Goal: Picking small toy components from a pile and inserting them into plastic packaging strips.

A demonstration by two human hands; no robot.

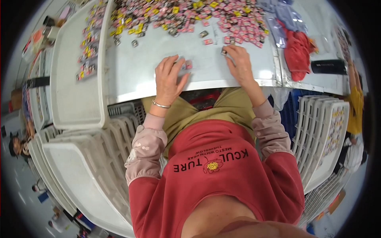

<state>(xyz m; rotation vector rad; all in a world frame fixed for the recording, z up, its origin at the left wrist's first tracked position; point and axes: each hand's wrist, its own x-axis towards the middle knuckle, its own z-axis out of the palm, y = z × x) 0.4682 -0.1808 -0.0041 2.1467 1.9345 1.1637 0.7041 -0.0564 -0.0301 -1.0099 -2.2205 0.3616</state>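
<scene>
My left hand [170,77] rests low over the near part of the table. Its fingers bend around a small clear plastic tray [188,65] with a pink piece in it, the thumb curving along the near side. Part of that tray is hidden under the fingers. Farther right, my right hand [240,65] pinches a small dark square piece [224,51] between thumb and forefinger. Just beyond the hands lie a loose pink piece [208,41] and a dark one [204,34]. A large heap of pink, yellow and black pieces [190,16] spreads across the table's far side.
At left, a white plastic tray [75,99] carries filled clear packs [87,70] in a column. Stacked white trays [79,170] stand left of me, more crates [317,135] at right. A red cloth [297,53] and a black cylindrical object [328,66] lie on the right.
</scene>
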